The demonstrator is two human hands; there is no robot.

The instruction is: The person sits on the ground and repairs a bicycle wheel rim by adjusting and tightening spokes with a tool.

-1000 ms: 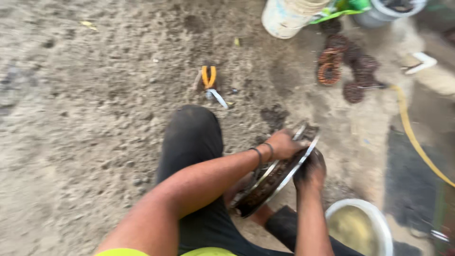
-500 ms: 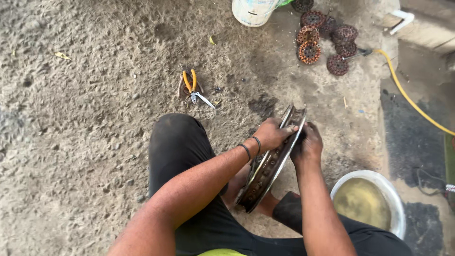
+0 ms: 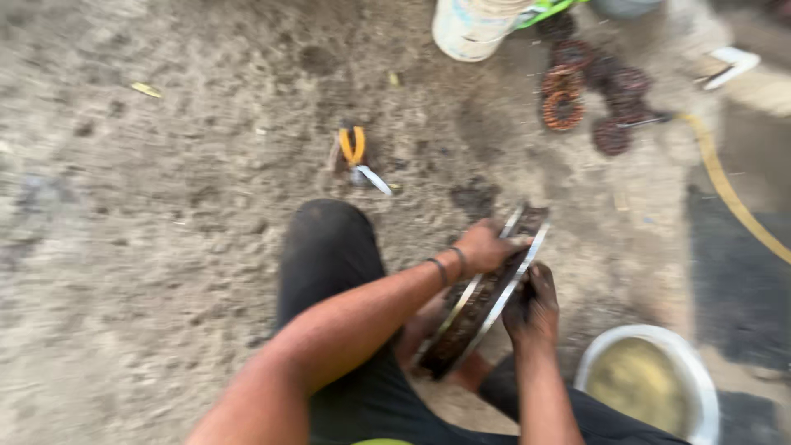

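Sandy ground [image 3: 165, 272] spreads wide and bare to my left. Between my knees one round metal disc assembly [image 3: 486, 297] stands on edge, tilted: my left hand [image 3: 486, 245] grips its upper rim, my right hand [image 3: 534, 309] wraps fingers round its right side. Ahead lie one pair of orange-handled pliers [image 3: 356, 152], about five rusty toothed rings [image 3: 589, 95] and one white bucket [image 3: 470, 29]. One bowl of yellowish liquid [image 3: 647, 383] crowds my right.

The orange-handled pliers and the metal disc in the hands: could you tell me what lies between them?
In the head view, only bare, dirty ground lies between the pliers and the disc.
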